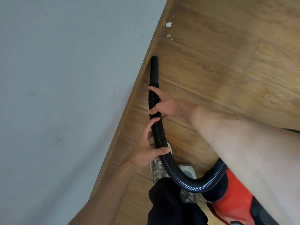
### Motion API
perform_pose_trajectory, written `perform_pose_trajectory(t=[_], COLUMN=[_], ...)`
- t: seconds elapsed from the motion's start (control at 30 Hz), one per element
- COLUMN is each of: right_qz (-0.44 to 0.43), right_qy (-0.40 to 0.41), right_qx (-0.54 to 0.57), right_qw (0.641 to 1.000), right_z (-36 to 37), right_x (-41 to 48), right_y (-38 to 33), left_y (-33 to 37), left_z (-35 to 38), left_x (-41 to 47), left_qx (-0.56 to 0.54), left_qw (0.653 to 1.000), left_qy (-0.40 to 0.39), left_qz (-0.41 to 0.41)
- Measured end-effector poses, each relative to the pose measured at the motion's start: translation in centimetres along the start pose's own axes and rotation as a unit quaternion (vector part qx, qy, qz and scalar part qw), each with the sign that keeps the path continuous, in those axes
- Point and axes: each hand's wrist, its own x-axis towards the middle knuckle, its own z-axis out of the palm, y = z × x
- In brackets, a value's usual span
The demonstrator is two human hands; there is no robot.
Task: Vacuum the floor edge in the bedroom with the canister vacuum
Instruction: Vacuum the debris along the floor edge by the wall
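Note:
A black ribbed vacuum hose (172, 168) curves up from the red canister vacuum (233, 197) at the lower right. Its smooth black nozzle (154, 69) points along the wooden skirting board (136, 88) where the floor meets the grey wall (65, 78). My right hand (165, 104) grips the hose just behind the nozzle. My left hand (149, 150) holds the hose lower down, fingers wrapped round it. White paper scraps (168, 24) lie on the wooden floor (227, 54) beyond the nozzle, close to the skirting.
My shoes (158, 172) and dark trouser leg (168, 202) stand on the floor under the hose, next to the canister. More small white scraps (168, 36) lie nearer the nozzle. The wooden floor stretches away to the right.

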Motion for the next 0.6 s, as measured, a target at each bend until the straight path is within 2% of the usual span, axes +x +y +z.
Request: perform_pose_trajectory(t=[0.4, 0.6], right_qz=[-0.017, -0.010], right_qy=[0.032, 0.020], right_qx=[0.044, 0.051], right_qw=[0.998, 0.998], right_z=[-4.6, -6.6], right_x=[0.2, 0.0], right_y=[-3.9, -5.9], left_y=[6.1, 8.9], left_z=[0.4, 0.8], left_x=[2.3, 3.2], left_qx=[0.035, 0.049], left_qw=[0.998, 0.998], left_qy=[-0.015, -0.019], left_qz=[0.044, 0.038])
